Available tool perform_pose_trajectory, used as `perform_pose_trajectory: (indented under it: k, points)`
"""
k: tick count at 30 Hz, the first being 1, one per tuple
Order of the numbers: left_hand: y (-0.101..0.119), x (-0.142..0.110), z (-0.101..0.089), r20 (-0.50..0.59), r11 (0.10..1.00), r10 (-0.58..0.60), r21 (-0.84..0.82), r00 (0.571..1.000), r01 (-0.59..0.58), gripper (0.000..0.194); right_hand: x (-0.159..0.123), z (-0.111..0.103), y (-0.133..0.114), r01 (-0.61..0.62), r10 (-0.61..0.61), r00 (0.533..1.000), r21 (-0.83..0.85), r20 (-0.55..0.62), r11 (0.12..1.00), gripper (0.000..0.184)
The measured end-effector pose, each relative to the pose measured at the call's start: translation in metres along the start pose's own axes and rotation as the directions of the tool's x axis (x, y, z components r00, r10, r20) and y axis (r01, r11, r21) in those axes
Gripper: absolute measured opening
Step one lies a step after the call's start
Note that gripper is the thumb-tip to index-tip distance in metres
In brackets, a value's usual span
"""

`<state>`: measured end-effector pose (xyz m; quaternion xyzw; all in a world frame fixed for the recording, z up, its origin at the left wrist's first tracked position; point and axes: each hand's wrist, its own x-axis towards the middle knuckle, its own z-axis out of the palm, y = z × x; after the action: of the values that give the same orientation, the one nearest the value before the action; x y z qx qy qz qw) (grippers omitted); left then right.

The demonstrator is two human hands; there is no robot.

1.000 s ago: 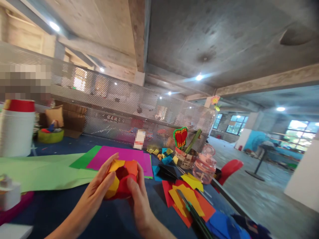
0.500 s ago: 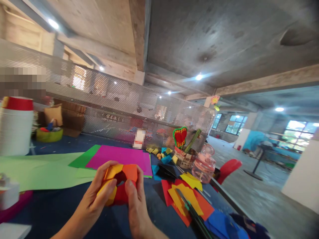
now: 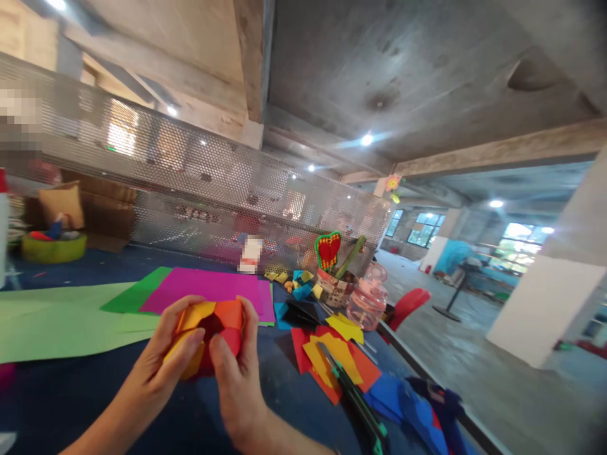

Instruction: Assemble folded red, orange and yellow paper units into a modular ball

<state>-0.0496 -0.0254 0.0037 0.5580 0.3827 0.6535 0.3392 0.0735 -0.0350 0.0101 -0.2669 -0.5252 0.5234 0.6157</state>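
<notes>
Between my two hands is a folded paper ring in yellow, orange and red (image 3: pixel 227 314), with a dark opening in its middle. My left hand (image 3: pixel 169 354) grips its yellow side, thumb near the opening. On the red and orange side my right hand (image 3: pixel 239 373) is closed, its thumb pressed to the front and fingers behind. The hands hide part of the ring's back and underside. Behind it lie magenta paper sheets (image 3: pixel 203 284) over a green sheet (image 3: pixel 137 294).
A green-black utility knife (image 3: pixel 353 395) lies on yellow and red paper pieces (image 3: pixel 339 357) at the right. Beyond are a pink bottle (image 3: pixel 367 303), a basket (image 3: pixel 336 291) and folded paper bits (image 3: pixel 302 287). Light green paper (image 3: pixel 71 322) spreads left; a mesh partition (image 3: pixel 213 183) stands behind.
The view has turned right, so the hands and table things sit further left. My right thumb has shifted lower on the paper ring, which both hands still hold.
</notes>
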Motion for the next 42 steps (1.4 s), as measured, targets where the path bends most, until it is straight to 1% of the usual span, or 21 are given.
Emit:
perform_pose_trajectory:
  k: [3, 6, 9, 12, 14, 16, 19, 21, 24, 26, 29, 31, 33, 35, 37, 38, 40, 41, 42]
  points:
    - [0.003, 0.000, 0.000, -0.023, 1.000, 0.007, 0.006, 1.000, -0.007, 0.034, -0.001, 0.001, -0.003, 0.005, -0.005, 1.000, -0.011, 0.021, 1.000, 0.067]
    - [0.000, 0.003, -0.002, 0.012, 0.998, -0.001, 0.059, 1.000, 0.000, 0.038, 0.001, 0.000, -0.005, 0.010, -0.009, 0.999, -0.021, 0.052, 1.000, 0.072]
    - [-0.010, 0.006, -0.005, 0.036, 0.995, -0.006, 0.103, 0.999, 0.002, 0.041, 0.003, -0.002, 0.000, -0.005, 0.005, 1.000, -0.032, 0.015, 0.999, 0.071]
    - [-0.018, 0.007, -0.007, 0.031, 0.995, -0.039, 0.092, 0.999, 0.036, 0.043, 0.003, -0.004, 0.007, 0.001, -0.003, 1.000, -0.075, -0.031, 0.997, 0.065]
    - [-0.019, 0.006, -0.007, 0.025, 0.996, -0.054, 0.077, 0.998, 0.052, 0.044, 0.002, -0.005, 0.009, -0.005, 0.001, 0.999, -0.099, -0.036, 0.995, 0.065]
    - [-0.018, 0.006, -0.005, 0.025, 0.996, -0.074, 0.044, 0.997, 0.073, 0.046, 0.002, -0.005, 0.009, -0.024, 0.022, 0.999, -0.086, -0.023, 0.996, 0.069]
    - [-0.016, 0.006, -0.004, 0.040, 0.989, -0.145, -0.022, 0.989, 0.146, 0.050, 0.003, -0.006, 0.008, -0.058, 0.058, 0.998, -0.044, -0.008, 0.997, 0.079]
    - [-0.017, 0.006, -0.003, 0.069, 0.986, -0.161, -0.019, 0.984, 0.163, 0.053, 0.005, -0.006, 0.008, -0.089, 0.089, 0.996, -0.035, -0.017, 0.995, 0.085]
    - [-0.022, 0.008, -0.004, 0.101, 0.995, -0.095, 0.049, 0.990, 0.090, 0.050, 0.007, -0.005, 0.011, -0.121, 0.118, 0.991, -0.048, -0.059, 0.991, 0.091]
    - [-0.024, 0.009, -0.005, 0.106, 0.995, -0.054, 0.090, 0.993, 0.044, 0.045, 0.008, -0.005, 0.013, -0.126, 0.121, 0.989, -0.066, -0.084, 0.990, 0.091]
    - [-0.021, 0.008, -0.005, 0.097, 0.994, -0.037, 0.101, 0.995, 0.027, 0.043, 0.008, -0.005, 0.014, -0.126, 0.119, 0.988, -0.071, -0.096, 0.989, 0.086]
    - [-0.017, 0.006, -0.004, 0.090, 0.996, -0.053, 0.081, 0.995, 0.046, 0.043, 0.008, -0.005, 0.012, -0.122, 0.117, 0.990, -0.054, -0.084, 0.991, 0.085]
    - [-0.013, 0.005, -0.002, 0.085, 0.995, -0.095, 0.028, 0.992, 0.093, 0.045, 0.009, -0.006, 0.010, -0.113, 0.111, 0.992, -0.031, -0.060, 0.993, 0.082]
    - [-0.011, 0.005, -0.001, 0.071, 0.983, -0.160, -0.075, 0.985, 0.165, 0.051, 0.011, -0.008, 0.010, -0.102, 0.102, 0.994, -0.006, -0.040, 0.995, 0.079]
    - [-0.010, 0.006, -0.001, 0.044, 0.949, -0.247, -0.190, 0.968, 0.251, 0.057, 0.014, -0.010, 0.010, -0.093, 0.094, 0.995, 0.024, -0.044, 0.995, 0.079]
    - [-0.010, 0.007, -0.002, 0.032, 0.926, -0.301, -0.230, 0.953, 0.300, 0.060, 0.015, -0.011, 0.011, -0.091, 0.093, 0.994, 0.032, -0.055, 0.995, 0.080]
    - [-0.007, 0.008, -0.004, 0.045, 0.863, -0.429, -0.274, 0.902, 0.424, 0.064, 0.016, -0.013, 0.012, -0.087, 0.089, 0.992, 0.024, -0.086, 0.996, 0.084]
    - [-0.005, 0.008, -0.005, 0.091, 0.819, -0.490, -0.294, 0.867, 0.493, 0.067, 0.017, -0.013, 0.012, -0.084, 0.084, 0.992, 0.003, -0.097, 0.996, 0.085]
    - [-0.003, 0.009, -0.005, 0.160, 0.766, -0.540, -0.312, 0.826, 0.562, 0.070, 0.017, -0.014, 0.012, -0.078, 0.075, 0.992, -0.025, -0.104, 0.997, 0.086]
